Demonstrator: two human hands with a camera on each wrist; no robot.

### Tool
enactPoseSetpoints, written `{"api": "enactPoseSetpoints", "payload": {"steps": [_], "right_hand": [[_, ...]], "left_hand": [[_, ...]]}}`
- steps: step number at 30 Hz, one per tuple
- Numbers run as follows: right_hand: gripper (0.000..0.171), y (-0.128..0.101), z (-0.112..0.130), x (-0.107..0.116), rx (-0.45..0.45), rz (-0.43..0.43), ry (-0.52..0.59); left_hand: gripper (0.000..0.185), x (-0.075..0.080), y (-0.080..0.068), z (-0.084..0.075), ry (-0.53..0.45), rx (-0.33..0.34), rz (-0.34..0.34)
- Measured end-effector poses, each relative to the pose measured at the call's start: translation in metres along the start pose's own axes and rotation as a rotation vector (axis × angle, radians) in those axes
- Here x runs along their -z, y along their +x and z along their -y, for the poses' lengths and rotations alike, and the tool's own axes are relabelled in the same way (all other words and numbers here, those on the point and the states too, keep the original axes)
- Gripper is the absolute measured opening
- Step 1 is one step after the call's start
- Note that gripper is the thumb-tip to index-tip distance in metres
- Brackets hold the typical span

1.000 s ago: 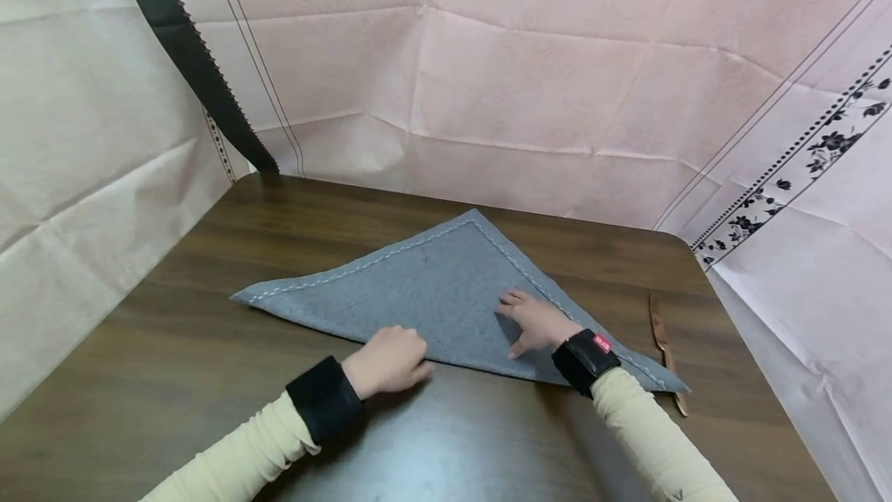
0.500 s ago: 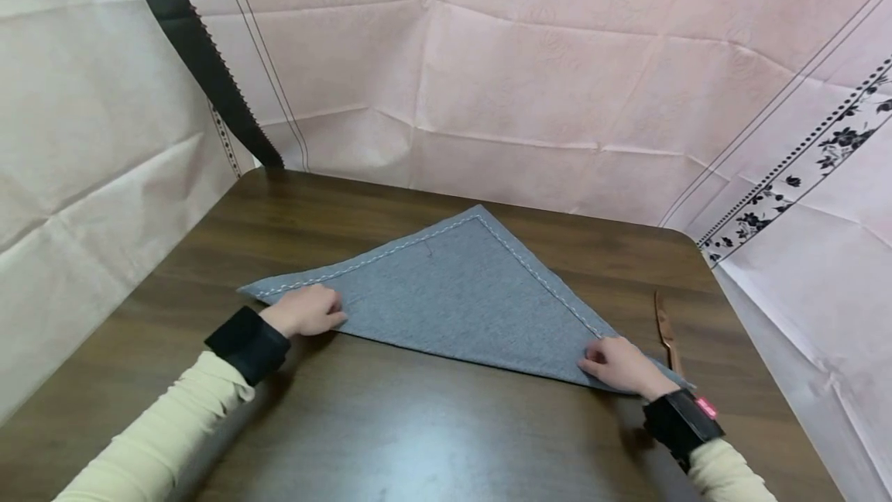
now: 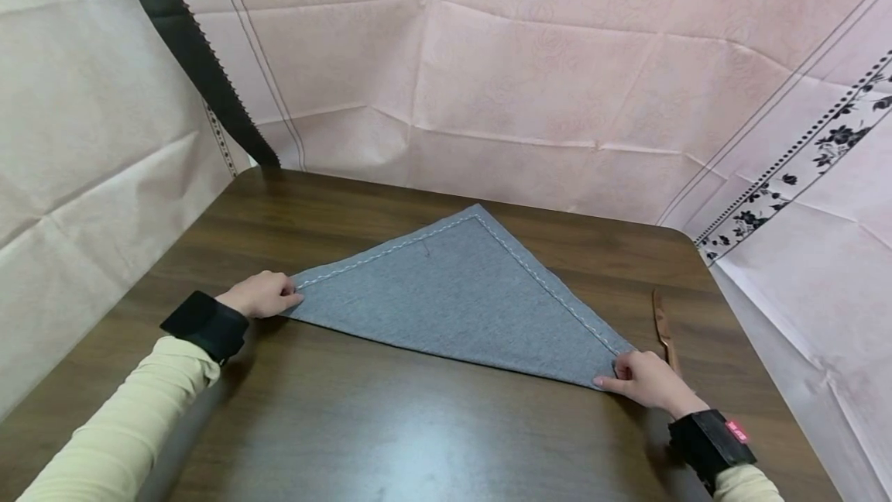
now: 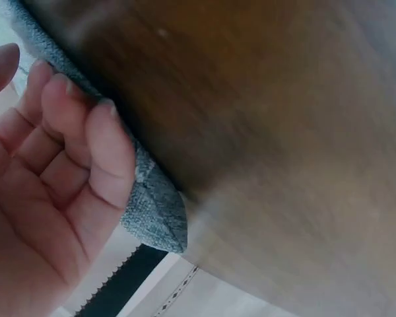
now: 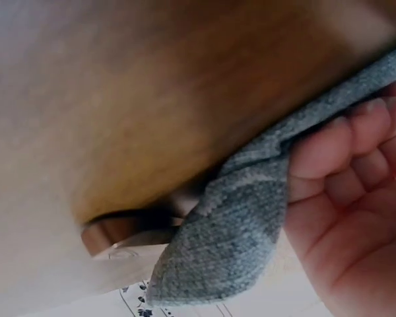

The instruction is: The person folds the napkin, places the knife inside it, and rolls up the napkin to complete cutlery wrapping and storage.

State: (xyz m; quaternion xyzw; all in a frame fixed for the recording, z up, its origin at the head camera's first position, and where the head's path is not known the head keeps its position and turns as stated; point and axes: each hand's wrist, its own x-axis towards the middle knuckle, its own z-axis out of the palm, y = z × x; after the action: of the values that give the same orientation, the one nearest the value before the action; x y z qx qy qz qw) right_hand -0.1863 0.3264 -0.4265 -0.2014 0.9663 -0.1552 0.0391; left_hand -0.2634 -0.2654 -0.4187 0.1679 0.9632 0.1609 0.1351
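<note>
A grey-blue cloth (image 3: pixel 446 300) with white running stitches along two edges lies folded into a triangle on the brown table, its peak pointing away. My left hand (image 3: pixel 259 295) grips its left corner, fingers curled at the edge; the tip of that corner (image 4: pixel 160 214) pokes out past the fingers in the left wrist view. At the opposite end my right hand (image 3: pixel 651 382) holds the right corner between thumb and curled fingers. The corner's end (image 5: pixel 224 247) droops beside those fingers in the right wrist view.
A reddish-brown knife (image 3: pixel 662 324) lies on the table (image 3: pixel 418 440) just beyond my right hand, its near end hidden by that hand in the head view. Pale patterned sheets (image 3: pixel 530 84) hang behind the table and at both sides.
Both hands have moved apart along the cloth's near fold, the left outward to the left corner and the right outward to the right corner. The fingers now hold the corners.
</note>
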Motion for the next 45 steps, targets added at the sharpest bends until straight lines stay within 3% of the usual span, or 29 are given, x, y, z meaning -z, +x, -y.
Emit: {"api": "enactPoseSetpoints", "payload": {"steps": [8, 15, 25, 30, 33, 36, 38, 40, 42, 45], "right_hand": [[0.040, -0.003, -0.003, 0.004, -0.009, 0.065, 0.029], [0.040, -0.009, -0.008, 0.005, 0.043, 0.063, 0.038], [0.038, -0.021, -0.005, 0.004, 0.065, 0.046, 0.052], [0.036, -0.017, -0.009, 0.011, 0.067, 0.021, 0.086], [0.032, -0.014, -0.015, 0.020, -0.022, -0.062, 0.057], [0.024, -0.010, -0.025, 0.031, -0.197, -0.109, 0.013], [0.020, -0.007, -0.033, 0.039, -0.316, -0.087, 0.006], [0.029, -0.004, -0.040, 0.047, -0.419, -0.050, -0.009], [0.038, -0.001, -0.046, 0.052, -0.496, -0.009, -0.022], [0.036, 0.000, -0.052, 0.056, -0.569, 0.034, -0.033]], "left_hand": [[0.029, -0.004, -0.011, -0.007, 0.027, 0.021, 0.016], [0.029, -0.011, -0.031, -0.017, 0.003, 0.014, 0.026], [0.028, -0.016, -0.046, -0.022, -0.035, 0.020, 0.071], [0.029, -0.014, -0.040, -0.034, 0.029, -0.061, 0.027], [0.028, -0.017, -0.030, -0.046, 0.070, -0.154, -0.031], [0.027, -0.021, -0.021, -0.060, 0.070, -0.211, -0.044], [0.027, -0.023, -0.016, -0.066, 0.075, -0.227, -0.044], [0.027, -0.024, -0.013, -0.071, 0.089, -0.229, -0.048], [0.027, -0.025, -0.011, -0.073, 0.106, -0.228, -0.057], [0.025, -0.026, -0.010, -0.075, 0.120, -0.222, -0.062]]}}
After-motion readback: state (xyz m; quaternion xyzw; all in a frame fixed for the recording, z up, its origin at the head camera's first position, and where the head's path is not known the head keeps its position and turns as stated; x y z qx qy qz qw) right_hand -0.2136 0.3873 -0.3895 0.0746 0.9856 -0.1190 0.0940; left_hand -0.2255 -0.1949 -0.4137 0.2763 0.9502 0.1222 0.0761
